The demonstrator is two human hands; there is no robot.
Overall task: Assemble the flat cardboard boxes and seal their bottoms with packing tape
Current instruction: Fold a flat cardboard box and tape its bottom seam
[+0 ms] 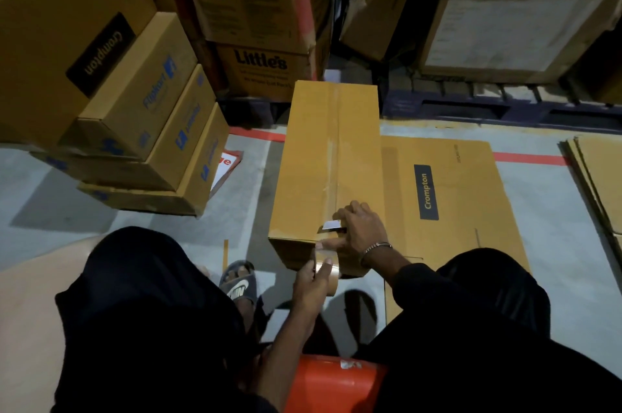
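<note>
- Tape roll [328, 273], one, gripped by the left hand [311, 284] at the near end of the box; if pulled askew, I think the strip may wrinkle or miss the seam.
- Assembled box [331, 156], one, on the floor [141, 227], centre.
- Right hand [361, 227] pinches a small cutter [331, 227] on the box top; it could slip and cut the cardboard.
- Flat cardboard [447, 197], one sheet, just right of the box; more lie at the far right.

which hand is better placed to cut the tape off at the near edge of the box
Right. The right hand rests on the assembled box by the taped seam, holding a small blade at the tape. The left hand is occupied gripping the tape roll below the edge.
</note>
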